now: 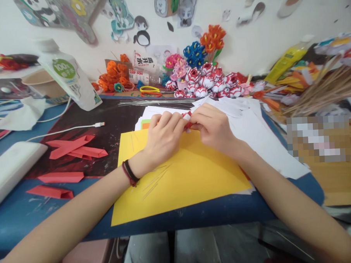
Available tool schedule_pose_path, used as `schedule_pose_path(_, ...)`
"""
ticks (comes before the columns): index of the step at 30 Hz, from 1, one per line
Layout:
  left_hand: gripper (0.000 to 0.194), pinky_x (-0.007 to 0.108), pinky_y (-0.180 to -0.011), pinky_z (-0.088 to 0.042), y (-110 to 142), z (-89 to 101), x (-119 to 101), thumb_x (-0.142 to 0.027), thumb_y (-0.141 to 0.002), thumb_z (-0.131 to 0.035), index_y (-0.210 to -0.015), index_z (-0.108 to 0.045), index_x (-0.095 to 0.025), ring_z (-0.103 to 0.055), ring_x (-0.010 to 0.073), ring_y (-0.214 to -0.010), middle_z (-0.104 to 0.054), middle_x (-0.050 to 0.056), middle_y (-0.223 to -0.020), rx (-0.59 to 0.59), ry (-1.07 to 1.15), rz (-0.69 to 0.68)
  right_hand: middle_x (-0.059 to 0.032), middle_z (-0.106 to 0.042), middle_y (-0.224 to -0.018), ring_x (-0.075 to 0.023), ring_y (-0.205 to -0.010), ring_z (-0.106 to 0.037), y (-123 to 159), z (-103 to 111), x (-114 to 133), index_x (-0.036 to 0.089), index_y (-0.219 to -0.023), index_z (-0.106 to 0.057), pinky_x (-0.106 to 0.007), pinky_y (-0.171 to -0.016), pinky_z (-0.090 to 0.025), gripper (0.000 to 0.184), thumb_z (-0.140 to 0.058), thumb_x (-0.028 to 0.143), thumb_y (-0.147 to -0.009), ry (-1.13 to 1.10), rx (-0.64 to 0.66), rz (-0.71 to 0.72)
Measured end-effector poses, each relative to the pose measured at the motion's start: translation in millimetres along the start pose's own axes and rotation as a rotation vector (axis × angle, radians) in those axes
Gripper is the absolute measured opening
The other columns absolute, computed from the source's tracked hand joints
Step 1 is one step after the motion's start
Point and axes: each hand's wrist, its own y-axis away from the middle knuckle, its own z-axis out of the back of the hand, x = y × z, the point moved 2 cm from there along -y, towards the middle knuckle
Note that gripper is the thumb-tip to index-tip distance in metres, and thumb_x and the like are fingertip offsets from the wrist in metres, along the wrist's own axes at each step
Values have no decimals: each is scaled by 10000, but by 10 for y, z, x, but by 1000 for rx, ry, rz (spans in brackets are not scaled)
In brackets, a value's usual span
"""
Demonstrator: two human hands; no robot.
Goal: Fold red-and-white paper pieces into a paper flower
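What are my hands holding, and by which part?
A small red-and-white piece, held at its sides between the left hand and right hand; the fingers hide exactly where each grips.

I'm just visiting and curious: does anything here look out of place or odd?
A pixelated patch at right hides what lies there. The white bottle leans, perhaps from lens distortion. The white cable's plug lies unconnected on the dark mat. No spill shows.

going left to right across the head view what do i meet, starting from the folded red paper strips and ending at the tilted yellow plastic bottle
Folded red paper strips → bare left hand → small red-and-white craft piece → bare right hand → tilted yellow plastic bottle.
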Motion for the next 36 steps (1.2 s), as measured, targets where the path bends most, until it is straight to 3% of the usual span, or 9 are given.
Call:
schedule_pose_path(10, 129, 366, -757, -312, -3, 3, 26, -174, -982, -443, -937, -564, -188, -496, 220, -862, -633, 46, -890, 21, 12, -83, -44, -630, -752, -214, -789, -516, -17, 18, -13, 211, -730, -591, -377, -693, -404, 185, -536, 128, -886, -14, -5, 1)
schedule_pose_path(17, 162, 367, -723, -293, -10, -35, 85, -230, -988, -453, -879, -568, -194, -499, 231, -837, -614, 52, -835, -13, 11, 59, -46, -657, -868, -231, -870, -557, -42, 31, -90, 219, -817, -637, -396, -759, -421, 58, -634, 236, -872, -66, 79, 25)
schedule_pose_path(31, 118, 368, -735, -313, -4, -63, 69, -206, -976, -476, -921, -580, -196, -505, 226, -851, -633, 51, -873, 32, 19, -12, -45, -619, -794, -200, -808, -531, -19, 2, -67, 189, -753, -631, -359, -726, -428, 192, -529, 59, -850, -180, 103, -8)
schedule_pose_path(36, 137, 372, -735, -315, 2, -79, 113, -174, -971, -472, -881, -572, -201, -497, 214, -839, -634, 40, -858, 24, 78, -24, -46, -629, -819, -204, -828, -549, 2, -19, -59, 195, -785, -640, -361, -740, -429, 166, -539, 89, -863, -170, 126, -36)
